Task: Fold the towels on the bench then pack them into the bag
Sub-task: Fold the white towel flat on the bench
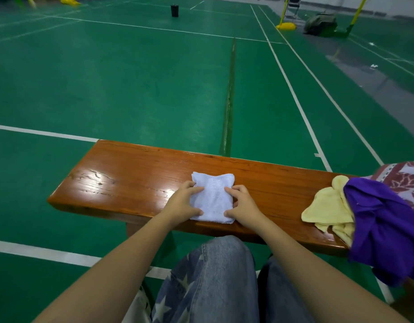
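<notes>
The folded towel [213, 197], lying mid-way along the bench [131, 180], is gripped at its 9 and 3 o'clock edges by the left hand [185, 202] and right hand [242, 204]. Soft, light, floppy stuff, probably best lifted from both sides.

A small white terry towel [214, 199], folded square, lies flat on the glossy wooden surface [136, 183]; a crumpled yellow terry towel [327, 209] lies at its three o'clock.

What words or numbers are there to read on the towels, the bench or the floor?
None: no word, number or label can be read. The white towel, yellow towel and bench are plain; the patterned cloth shows only leaf shapes; the black cylinder on the floor is too small to tell.
</notes>
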`<state>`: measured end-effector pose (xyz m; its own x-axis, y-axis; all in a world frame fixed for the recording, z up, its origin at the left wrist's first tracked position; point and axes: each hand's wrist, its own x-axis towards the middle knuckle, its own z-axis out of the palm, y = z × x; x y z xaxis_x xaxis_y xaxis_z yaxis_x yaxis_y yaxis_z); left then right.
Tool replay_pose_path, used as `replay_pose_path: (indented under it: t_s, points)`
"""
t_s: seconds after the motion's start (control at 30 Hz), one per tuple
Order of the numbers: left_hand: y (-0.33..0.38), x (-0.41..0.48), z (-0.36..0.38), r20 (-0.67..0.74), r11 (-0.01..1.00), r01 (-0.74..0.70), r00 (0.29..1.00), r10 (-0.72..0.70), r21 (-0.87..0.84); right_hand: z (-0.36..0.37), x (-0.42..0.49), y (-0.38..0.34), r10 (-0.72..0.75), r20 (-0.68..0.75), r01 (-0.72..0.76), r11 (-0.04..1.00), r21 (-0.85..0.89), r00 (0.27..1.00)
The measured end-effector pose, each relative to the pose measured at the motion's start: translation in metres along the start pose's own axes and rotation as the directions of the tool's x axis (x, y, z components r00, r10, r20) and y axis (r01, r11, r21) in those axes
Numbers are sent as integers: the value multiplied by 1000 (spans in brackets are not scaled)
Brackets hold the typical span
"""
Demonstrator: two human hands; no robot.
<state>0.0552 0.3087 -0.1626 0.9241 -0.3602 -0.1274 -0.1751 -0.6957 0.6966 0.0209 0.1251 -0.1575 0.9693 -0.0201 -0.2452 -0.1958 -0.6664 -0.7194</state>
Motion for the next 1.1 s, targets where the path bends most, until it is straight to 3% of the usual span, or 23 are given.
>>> replay_pose_path:
  t_s: [0.4, 0.7, 0.8, 1.03, 1.1]
  points:
    - [-32, -2, -76, -51, 987, 41, 998, -49, -156, 21, 30, -66, -109, 11, 109, 994, 25, 994]
    - [-105, -12, -181, -122, 988, 153, 981, -150, 12, 99, 76, -154, -188, 98, 166, 967, 192, 977]
    - [-132, -7, -204, -124, 980, 198, 973, -196, -2, 125, 92, -175, -216, 110, 190, 959, 211, 970]
    - [-176, 8, -218, -108, 963, 267, 959, -263, 26, 161, 114, -190, -219, 123, 194, 963, 189, 968]
    - [-187, 11, -215, -96, 946, 302, 951, -292, 116, 167, 117, -189, -209, 118, 197, 975, 107, 971]
